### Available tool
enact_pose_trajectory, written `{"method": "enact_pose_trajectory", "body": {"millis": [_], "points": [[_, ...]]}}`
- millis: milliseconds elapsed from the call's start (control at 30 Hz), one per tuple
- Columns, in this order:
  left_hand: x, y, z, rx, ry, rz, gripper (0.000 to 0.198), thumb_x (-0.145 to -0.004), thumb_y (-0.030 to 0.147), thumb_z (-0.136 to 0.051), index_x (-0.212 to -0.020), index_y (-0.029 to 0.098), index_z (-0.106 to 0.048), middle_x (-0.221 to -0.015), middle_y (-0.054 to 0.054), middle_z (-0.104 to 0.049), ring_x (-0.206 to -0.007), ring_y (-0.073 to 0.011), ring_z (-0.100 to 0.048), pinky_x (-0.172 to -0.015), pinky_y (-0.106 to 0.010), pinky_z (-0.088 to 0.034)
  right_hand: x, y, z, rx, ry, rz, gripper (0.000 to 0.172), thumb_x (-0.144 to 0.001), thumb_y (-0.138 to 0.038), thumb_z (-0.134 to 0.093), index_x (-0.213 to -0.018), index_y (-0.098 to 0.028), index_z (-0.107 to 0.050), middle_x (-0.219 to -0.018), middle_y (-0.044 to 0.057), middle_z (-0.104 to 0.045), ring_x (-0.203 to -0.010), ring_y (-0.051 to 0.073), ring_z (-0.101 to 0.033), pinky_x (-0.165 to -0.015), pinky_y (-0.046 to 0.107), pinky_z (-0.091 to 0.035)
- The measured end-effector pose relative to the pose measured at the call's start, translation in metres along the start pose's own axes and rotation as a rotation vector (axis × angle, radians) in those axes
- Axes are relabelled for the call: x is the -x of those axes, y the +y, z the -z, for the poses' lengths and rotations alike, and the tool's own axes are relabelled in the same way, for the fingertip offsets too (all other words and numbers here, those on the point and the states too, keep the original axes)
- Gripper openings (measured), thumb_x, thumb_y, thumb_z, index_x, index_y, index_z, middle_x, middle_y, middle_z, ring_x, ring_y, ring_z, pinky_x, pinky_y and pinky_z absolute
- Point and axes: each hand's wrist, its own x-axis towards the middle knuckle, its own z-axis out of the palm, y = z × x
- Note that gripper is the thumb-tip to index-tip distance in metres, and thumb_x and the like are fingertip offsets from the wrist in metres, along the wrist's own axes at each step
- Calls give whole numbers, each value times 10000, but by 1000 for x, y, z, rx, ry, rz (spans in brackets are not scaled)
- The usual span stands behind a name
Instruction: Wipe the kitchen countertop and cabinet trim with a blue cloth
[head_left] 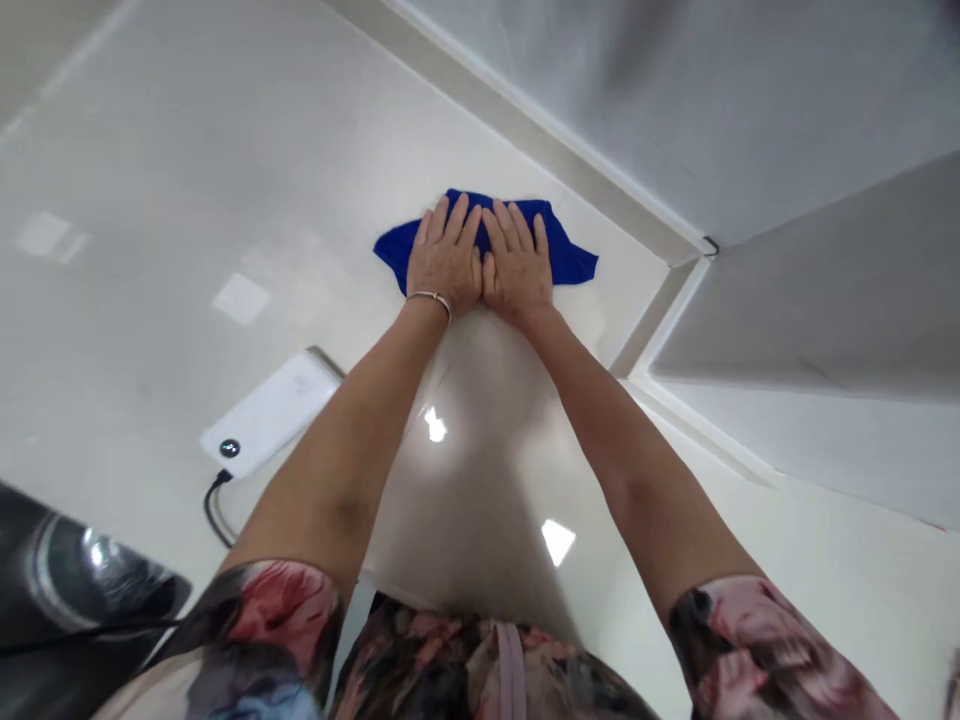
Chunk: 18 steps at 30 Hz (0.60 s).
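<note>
On the left of the bench (150,250) lies a white power bank (270,410), well apart from the left hand (446,265). That hand's fingers, extended and slightly apart, press palm-down on the blue cloth (571,262), its long axis running left to right beneath both hands. The right hand (519,268), its fingers likewise extended, is nearer the bench's inner corner (681,272); neither hand is clamped.
</note>
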Motion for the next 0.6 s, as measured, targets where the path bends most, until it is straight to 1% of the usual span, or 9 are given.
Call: {"method": "enact_pose_trajectory", "body": {"millis": [67,167,233,300,333,367,433,500,600], "points": [[-28,-5,2,16,-1,-40,639,-991,278,-382,-1607,111,-353,-1723,-77,-278,-1608,-284,-153,-1340,-493,-90,-21,11,-3,28,32,-37,583,-1074,-255,-367,-1622,-74,-285,-1703,130,-269,-1586,271,-186,-1296,587,-6],[-64,-12,6,37,16,-90,668,-969,313,-345,-1627,198,-341,-1726,3,-272,-1611,-245,-146,-1354,-450,-65,-48,26,-8,57,108,-62,577,-1110,-314,-275,-1620,-46,-258,-1703,150,-259,-1584,256,-166,-1277,618,27],[-78,-14,7,24,27,-117,673,-966,317,-325,-1627,191,-343,-1725,0,-275,-1608,-246,-154,-1351,-459,-69,-57,30,-7,68,150,-76,575,-1093,-310,-316,-1618,-74,-292,-1699,132,-282,-1583,268,-185,-1281,630,38],[-79,-13,6,9,35,-134,666,-967,299,-329,-1610,128,-371,-1715,-58,-303,-1601,-270,-183,-1337,-490,-98,-57,28,-5,72,149,-108,577,-1059,-282,-354,-1611,-117,-339,-1692,113,-310,-1582,289,-211,-1282,661,36],[-76,-12,4,5,35,-142,662,-962,284,-343,-1594,94,-393,-1702,-93,-328,-1595,-286,-205,-1328,-503,-122,-52,26,-3,74,129,-129,581,-1044,-268,-355,-1609,-132,-353,-1689,111,-317,-1582,297,-220,-1279,681,30],[-70,-10,2,2,41,-149,653,-961,283,-350,-1581,90,-415,-1684,-107,-363,-1588,-286,-231,-1320,-506,-147,-46,23,0,75,103,-151,587,-1034,-259,-346,-1609,-143,-357,-1690,112,-315,-1583,299,-222,-1275,694,20],[-52,-4,-2,6,54,-157,642,-970,286,-340,-1581,104,-420,-1682,-115,-366,-1595,-277,-223,-1312,-501,-159,-26,15,4,74,50,-172,603,-1019,-249,-337,-1613,-147,-352,-1697,120,-300,-1588,294,-213,-1278,688,-4],[-27,5,-7,-4,53,-156,641,-971,290,-349,-1580,103,-427,-1686,-129,-352,-1598,-288,-215,-1311,-498,-158,2,8,9,70,21,-163,619,-1007,-244,-344,-1618,-145,-342,-1703,122,-285,-1593,283,-195,-1287,661,-23],[20,23,-11,-37,29,-164,635,-974,283,-359,-1570,82,-442,-1678,-147,-362,-1594,-307,-229,-1310,-486,-166,53,-3,16,50,14,-149,635,-995,-247,-362,-1620,-137,-337,-1703,131,-282,-1596,281,-185,-1290,643,-39]]}}
